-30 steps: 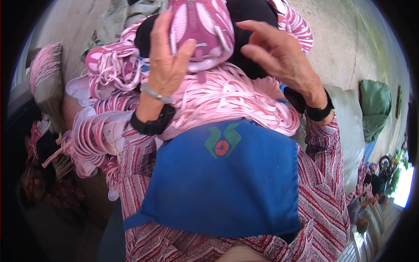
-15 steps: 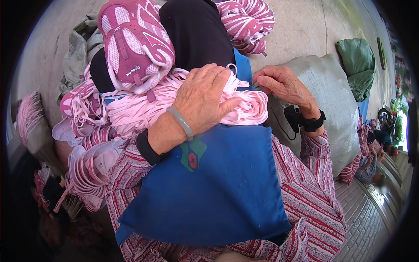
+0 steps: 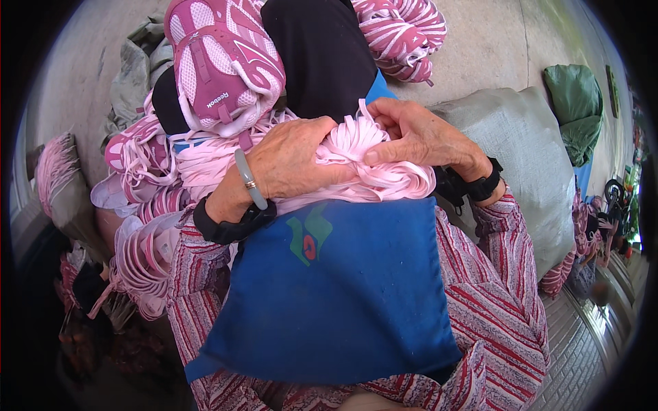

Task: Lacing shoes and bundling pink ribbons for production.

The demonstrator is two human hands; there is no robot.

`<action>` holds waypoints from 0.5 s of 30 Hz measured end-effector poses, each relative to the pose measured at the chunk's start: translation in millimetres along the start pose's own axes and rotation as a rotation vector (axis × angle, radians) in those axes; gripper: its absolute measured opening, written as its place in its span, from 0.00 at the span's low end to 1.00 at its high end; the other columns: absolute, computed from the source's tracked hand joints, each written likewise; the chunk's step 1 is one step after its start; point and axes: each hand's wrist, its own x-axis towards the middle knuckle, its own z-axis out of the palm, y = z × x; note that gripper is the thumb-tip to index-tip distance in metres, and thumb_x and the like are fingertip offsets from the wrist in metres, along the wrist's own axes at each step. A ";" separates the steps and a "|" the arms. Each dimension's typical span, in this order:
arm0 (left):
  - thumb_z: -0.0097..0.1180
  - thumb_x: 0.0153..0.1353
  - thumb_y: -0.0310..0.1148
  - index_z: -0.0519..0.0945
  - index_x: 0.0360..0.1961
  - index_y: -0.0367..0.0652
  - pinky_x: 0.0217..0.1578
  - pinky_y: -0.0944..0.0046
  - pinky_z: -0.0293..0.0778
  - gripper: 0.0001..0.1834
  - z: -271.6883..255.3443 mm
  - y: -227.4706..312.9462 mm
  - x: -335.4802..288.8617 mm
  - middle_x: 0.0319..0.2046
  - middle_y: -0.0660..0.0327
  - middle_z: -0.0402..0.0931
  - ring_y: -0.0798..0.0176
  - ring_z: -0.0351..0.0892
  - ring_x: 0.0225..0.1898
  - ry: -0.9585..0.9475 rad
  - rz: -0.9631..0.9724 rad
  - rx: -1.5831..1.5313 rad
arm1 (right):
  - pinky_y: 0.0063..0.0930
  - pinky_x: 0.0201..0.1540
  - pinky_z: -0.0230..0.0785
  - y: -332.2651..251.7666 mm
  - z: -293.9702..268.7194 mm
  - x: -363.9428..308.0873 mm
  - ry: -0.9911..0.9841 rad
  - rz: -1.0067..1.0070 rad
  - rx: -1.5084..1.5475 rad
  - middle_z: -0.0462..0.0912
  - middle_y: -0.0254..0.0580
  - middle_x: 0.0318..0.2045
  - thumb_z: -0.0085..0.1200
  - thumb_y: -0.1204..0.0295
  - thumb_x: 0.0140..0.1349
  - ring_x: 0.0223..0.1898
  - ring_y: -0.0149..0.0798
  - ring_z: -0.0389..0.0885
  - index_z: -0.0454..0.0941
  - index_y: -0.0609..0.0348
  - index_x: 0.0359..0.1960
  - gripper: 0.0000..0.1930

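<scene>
Gripping pink laces [image 3: 353,142] now: right fingers [image 3: 396,109]

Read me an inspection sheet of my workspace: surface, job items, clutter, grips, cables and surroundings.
Surface: lap, with a blue apron and a black-clothed leg.
Job items: pink laces bunched at the apron's upper edge; pink shoe just beyond.
Clutter: more pink shoes past the leg and, heaped, at the left.
Grips: left grip and right grip both pinch the laces.
Cables: nothing clearly seen; black bands on both wrists.
Surroundings: concrete floor; grey sack and green sack at the right; far-right edge blurred.
</scene>
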 end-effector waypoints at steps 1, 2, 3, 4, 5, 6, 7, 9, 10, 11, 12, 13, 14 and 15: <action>0.66 0.48 0.47 0.75 0.45 0.34 0.41 0.56 0.71 0.30 -1.7 3.0 -3.5 0.35 0.48 0.78 0.49 0.78 0.38 0.007 -0.006 -0.060 | 0.30 0.32 0.68 -4.9 0.3 1.9 -0.005 -0.070 0.138 0.78 0.43 0.25 0.67 0.49 0.45 0.29 0.37 0.77 0.75 0.66 0.37 0.30; 0.64 0.46 0.37 0.76 0.40 0.35 0.38 0.53 0.72 0.22 -2.2 7.0 -6.4 0.32 0.47 0.78 0.46 0.79 0.35 0.116 0.063 -0.110 | 0.30 0.32 0.68 -10.1 -0.4 0.5 -0.007 -0.076 0.136 0.78 0.43 0.25 0.67 0.49 0.45 0.29 0.37 0.77 0.75 0.66 0.37 0.30; 0.64 0.46 0.37 0.76 0.40 0.35 0.38 0.53 0.72 0.22 -3.3 11.6 -8.0 0.32 0.47 0.78 0.46 0.79 0.35 0.142 0.088 -0.123 | 0.28 0.34 0.69 -15.2 -1.2 -2.2 0.043 -0.155 0.138 0.78 0.42 0.26 0.68 0.54 0.46 0.31 0.35 0.77 0.76 0.65 0.38 0.27; 0.62 0.46 0.34 0.75 0.40 0.36 0.38 0.54 0.72 0.20 -5.2 16.3 -9.3 0.32 0.48 0.78 0.47 0.78 0.34 0.277 0.182 -0.142 | 0.27 0.36 0.69 -20.4 -5.1 -5.1 0.045 -0.211 0.118 0.78 0.40 0.28 0.68 0.59 0.46 0.32 0.33 0.77 0.76 0.65 0.40 0.25; 0.61 0.47 0.31 0.75 0.41 0.36 0.37 0.54 0.72 0.19 -7.6 22.1 -9.1 0.32 0.48 0.77 0.47 0.78 0.34 0.410 0.279 -0.148 | 0.27 0.36 0.69 -26.1 -9.9 -11.2 0.095 -0.235 0.134 0.78 0.40 0.28 0.68 0.59 0.46 0.32 0.33 0.77 0.76 0.65 0.40 0.25; 0.60 0.46 0.27 0.74 0.41 0.36 0.37 0.56 0.73 0.18 -9.9 28.3 -6.8 0.32 0.49 0.77 0.47 0.78 0.34 0.473 0.313 -0.189 | 0.26 0.37 0.69 -32.0 -16.9 -15.6 0.194 -0.340 0.094 0.79 0.39 0.29 0.68 0.64 0.46 0.33 0.32 0.77 0.76 0.65 0.42 0.24; 0.60 0.45 0.27 0.74 0.39 0.36 0.36 0.56 0.73 0.18 -13.4 34.3 0.3 0.31 0.50 0.76 0.47 0.77 0.34 0.561 0.381 -0.174 | 0.25 0.38 0.70 -38.8 -25.2 -21.0 0.294 -0.445 0.053 0.79 0.38 0.30 0.69 0.68 0.46 0.34 0.31 0.77 0.76 0.65 0.44 0.23; 0.59 0.45 0.26 0.73 0.39 0.36 0.37 0.55 0.72 0.17 -12.2 51.3 19.2 0.31 0.49 0.75 0.46 0.77 0.35 0.692 0.448 -0.254 | 0.24 0.41 0.71 -51.4 -42.1 -30.9 0.428 -0.503 -0.019 0.81 0.38 0.34 0.68 0.74 0.46 0.36 0.29 0.78 0.75 0.65 0.47 0.24; 0.59 0.49 0.24 0.73 0.43 0.36 0.38 0.61 0.74 0.18 -14.3 56.8 31.0 0.35 0.51 0.77 0.53 0.79 0.37 0.723 0.531 -0.206 | 0.23 0.44 0.71 -56.8 -45.8 -40.0 0.512 -0.431 0.115 0.81 0.38 0.38 0.66 0.76 0.47 0.39 0.29 0.79 0.75 0.65 0.49 0.25; 0.58 0.52 0.22 0.73 0.48 0.36 0.40 0.66 0.75 0.20 -13.2 59.7 42.1 0.38 0.53 0.79 0.60 0.81 0.39 0.779 0.630 -0.195 | 0.22 0.45 0.72 -60.0 -50.6 -46.1 0.622 -0.440 0.094 0.82 0.38 0.39 0.64 0.78 0.49 0.39 0.28 0.79 0.76 0.65 0.48 0.22; 0.58 0.52 0.22 0.73 0.48 0.38 0.39 0.66 0.75 0.20 -14.6 60.9 62.0 0.38 0.52 0.79 0.57 0.81 0.38 0.884 0.742 -0.129 | 0.21 0.43 0.73 -59.2 -54.7 -44.0 0.726 -0.420 0.021 0.83 0.38 0.37 0.64 0.78 0.49 0.38 0.27 0.80 0.76 0.64 0.47 0.21; 0.58 0.51 0.24 0.73 0.49 0.38 0.39 0.63 0.75 0.22 -13.3 60.5 76.7 0.37 0.52 0.79 0.53 0.81 0.37 0.926 0.761 -0.130 | 0.21 0.41 0.73 -55.7 -57.5 -43.8 0.814 -0.375 -0.094 0.83 0.37 0.36 0.63 0.78 0.50 0.37 0.27 0.80 0.77 0.64 0.46 0.19; 0.59 0.51 0.26 0.73 0.49 0.38 0.42 0.61 0.74 0.22 -14.7 54.8 84.3 0.38 0.50 0.78 0.50 0.79 0.40 0.788 0.642 -0.058 | 0.20 0.37 0.74 -47.0 -58.5 -33.6 0.779 -0.306 -0.105 0.83 0.37 0.33 0.63 0.77 0.51 0.33 0.26 0.79 0.78 0.63 0.42 0.16; 0.59 0.50 0.28 0.73 0.50 0.38 0.46 0.58 0.73 0.23 -15.8 48.1 89.2 0.40 0.49 0.77 0.47 0.78 0.43 0.659 0.460 -0.001 | 0.21 0.34 0.73 -33.5 -59.1 -18.5 0.669 -0.137 0.034 0.82 0.36 0.31 0.63 0.74 0.51 0.31 0.25 0.78 0.79 0.63 0.41 0.15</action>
